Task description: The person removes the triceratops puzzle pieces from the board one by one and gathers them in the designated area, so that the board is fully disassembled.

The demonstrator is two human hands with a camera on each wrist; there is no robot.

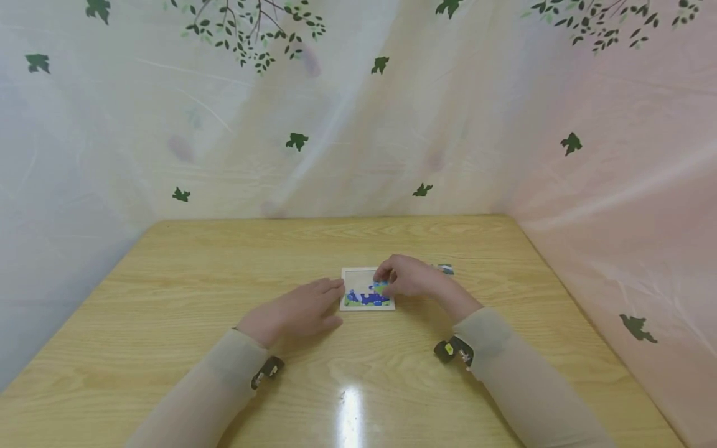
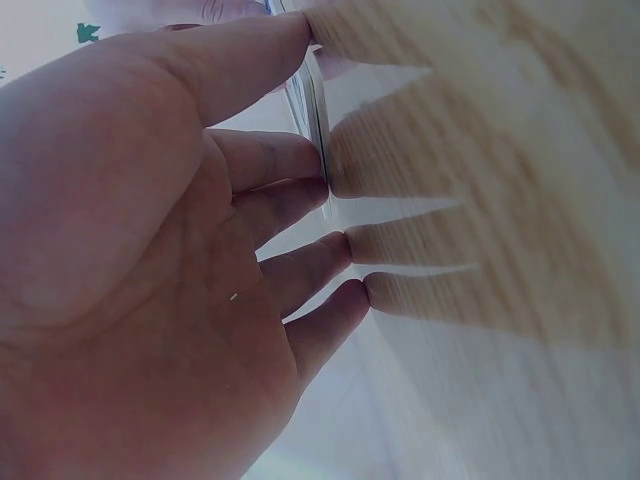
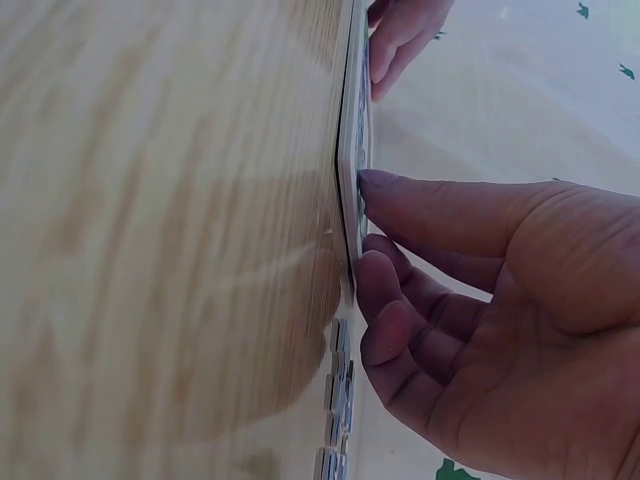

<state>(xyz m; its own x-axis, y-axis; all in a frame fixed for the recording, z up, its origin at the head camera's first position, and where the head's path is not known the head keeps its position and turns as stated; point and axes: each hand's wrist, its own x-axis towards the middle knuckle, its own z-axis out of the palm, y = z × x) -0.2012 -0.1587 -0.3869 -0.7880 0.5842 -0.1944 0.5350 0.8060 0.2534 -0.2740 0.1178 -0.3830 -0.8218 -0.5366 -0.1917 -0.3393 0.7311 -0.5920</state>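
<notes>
Found puzzle frame in from the far edge of the desk, touched at left by relaxed left hand, with puzzle piece pinched in right hand; judged best to align tabs before pressing flat.

No legible txt, nos. or signs.

Pale cloth printed with green leaves and leafy branches hangs behind this wood-grain table, turning pinkish off to the right, and white glare gleams on its nearer part.
</notes>
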